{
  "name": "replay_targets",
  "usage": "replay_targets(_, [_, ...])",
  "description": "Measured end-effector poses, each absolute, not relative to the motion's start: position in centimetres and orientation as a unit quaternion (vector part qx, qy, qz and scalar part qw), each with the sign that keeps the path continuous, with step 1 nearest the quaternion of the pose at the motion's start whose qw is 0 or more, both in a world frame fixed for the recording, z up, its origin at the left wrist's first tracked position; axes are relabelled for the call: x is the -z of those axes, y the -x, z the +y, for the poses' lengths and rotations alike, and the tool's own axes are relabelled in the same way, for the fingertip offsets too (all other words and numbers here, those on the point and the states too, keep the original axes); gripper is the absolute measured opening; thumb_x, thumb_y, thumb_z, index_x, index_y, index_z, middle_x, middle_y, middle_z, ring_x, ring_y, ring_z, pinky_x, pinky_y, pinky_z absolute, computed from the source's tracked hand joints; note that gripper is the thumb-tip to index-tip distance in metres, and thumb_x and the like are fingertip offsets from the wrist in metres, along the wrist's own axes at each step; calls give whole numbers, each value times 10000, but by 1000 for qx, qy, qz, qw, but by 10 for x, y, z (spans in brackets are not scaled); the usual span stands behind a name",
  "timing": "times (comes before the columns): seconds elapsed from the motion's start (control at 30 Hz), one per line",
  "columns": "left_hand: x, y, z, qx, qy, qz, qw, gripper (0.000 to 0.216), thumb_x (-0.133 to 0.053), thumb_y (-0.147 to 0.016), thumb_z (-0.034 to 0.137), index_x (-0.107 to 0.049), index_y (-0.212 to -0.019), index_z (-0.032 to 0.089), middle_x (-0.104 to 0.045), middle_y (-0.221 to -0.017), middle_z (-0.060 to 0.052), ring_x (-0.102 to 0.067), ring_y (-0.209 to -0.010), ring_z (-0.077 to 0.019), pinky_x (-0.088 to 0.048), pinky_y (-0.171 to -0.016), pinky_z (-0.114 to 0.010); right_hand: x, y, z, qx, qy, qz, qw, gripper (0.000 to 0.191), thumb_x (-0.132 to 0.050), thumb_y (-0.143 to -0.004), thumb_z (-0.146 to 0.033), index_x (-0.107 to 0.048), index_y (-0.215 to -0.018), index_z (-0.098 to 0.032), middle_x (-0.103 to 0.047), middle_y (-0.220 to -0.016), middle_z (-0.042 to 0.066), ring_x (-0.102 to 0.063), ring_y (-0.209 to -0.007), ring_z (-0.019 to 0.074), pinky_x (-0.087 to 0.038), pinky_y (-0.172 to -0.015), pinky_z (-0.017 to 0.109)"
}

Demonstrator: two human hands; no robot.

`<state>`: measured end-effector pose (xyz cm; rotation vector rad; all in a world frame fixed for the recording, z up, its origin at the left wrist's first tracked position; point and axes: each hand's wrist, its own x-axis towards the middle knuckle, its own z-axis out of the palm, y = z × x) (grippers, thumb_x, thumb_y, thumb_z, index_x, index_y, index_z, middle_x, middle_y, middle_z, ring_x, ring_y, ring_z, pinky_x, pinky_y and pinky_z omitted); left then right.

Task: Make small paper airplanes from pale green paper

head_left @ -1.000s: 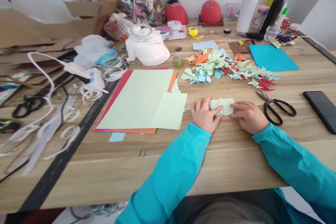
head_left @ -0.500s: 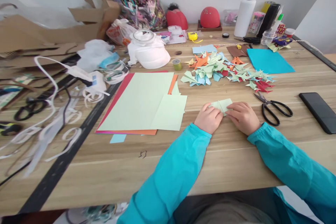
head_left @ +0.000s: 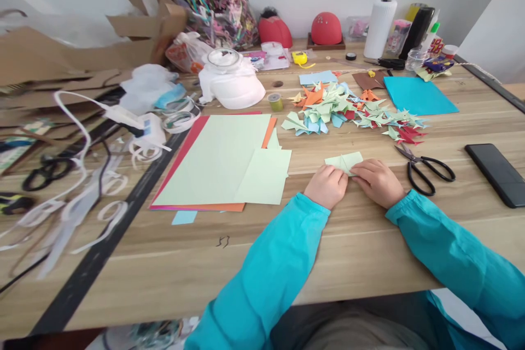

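Note:
A small piece of folded pale green paper (head_left: 345,161) lies on the wooden table in front of me, a crease line across its middle. My left hand (head_left: 328,185) presses on its near left edge with curled fingers. At the near right edge, my right hand (head_left: 379,181) pinches the same paper between thumb and fingers. The fingertips of both hands partly cover the near edge. Beyond my hands lies a pile of folded paper cranes (head_left: 328,104) in green, orange, blue and red. Black-handled scissors (head_left: 426,167) rest right of my right hand.
To the left lies a stack of coloured sheets (head_left: 209,158) with a smaller green square (head_left: 266,175) on it. A phone (head_left: 498,175) is at the far right, turquoise paper (head_left: 420,95) behind the scissors. Cables and a power strip (head_left: 151,128) clutter the left side.
My left fingers have slid slightly down, leaving more of the folded paper's left part uncovered. Both hands stay on the paper, and the view has shifted a little.

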<state>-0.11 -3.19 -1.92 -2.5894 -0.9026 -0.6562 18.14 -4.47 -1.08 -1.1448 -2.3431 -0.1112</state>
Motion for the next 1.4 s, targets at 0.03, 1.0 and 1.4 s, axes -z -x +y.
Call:
replay_targets(0.03, [19,1,-32,233,907,-314,158,259,-394,-880,131,-622,-758,129,-602,-709,-66,-508,-720,-180,-375,-660,-321,10,-181,-44,47,420,-867,265,170,-513,-850,-211,-666,-914,-174,-689,-926,70,-587,-862,200,-441,-748,331])
replay_targets(1.0, [-1,17,-26,290,896,-269,203,242,-397,-852,130,-617,-759,172,-654,-731,-31,-560,-832,-173,-393,-848,-400,-1,-163,-37,144,349,-893,245,217,-451,-830,-109,-602,-712,-210,-673,-887,16,-517,-892,161,-331,-863,352])
replay_targets(1.4, [-5,24,-26,301,895,-265,193,194,-439,-849,145,-621,-800,189,-668,-804,-16,-565,-852,-170,-364,-873,-414,-5,-164,-39,168,353,-886,250,210,-461,-813,-102,-596,-690,-207,-684,-927,5,-529,-890,168,-346,-845,356])
